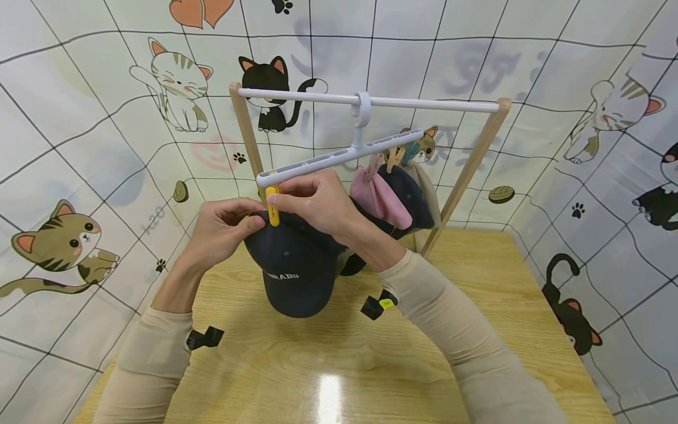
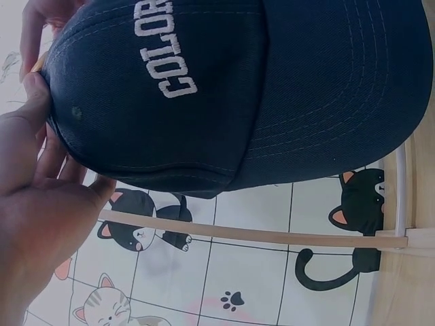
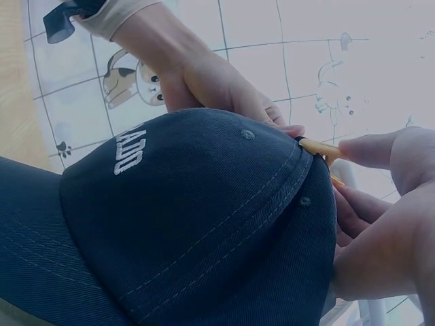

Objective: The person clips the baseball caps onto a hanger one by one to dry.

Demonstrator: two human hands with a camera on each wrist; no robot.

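A dark navy baseball cap [image 1: 302,291] with white lettering hangs brim down below the left end of a pale hanger [image 1: 318,162]. My left hand [image 1: 219,229] pinches the cap's crown at its top, thumb in front. Close beside it, my right hand [image 1: 325,203] grips a yellow clothespin [image 1: 272,207] between thumb and fingers. In the right wrist view the clothespin [image 3: 319,147] has its jaws at the gathered top of the cap [image 3: 197,204]. The cap [image 2: 163,102] fills much of the left wrist view and hides part of the left fingers.
The hanger hooks over a white rod [image 1: 424,104] on a wooden-legged stand [image 1: 468,171]. Farther right hang a pink cap-like item [image 1: 378,200], another dark cap [image 1: 405,194] and a beige item [image 1: 424,185], with clothespins above. Below lies a wooden table [image 1: 296,365].
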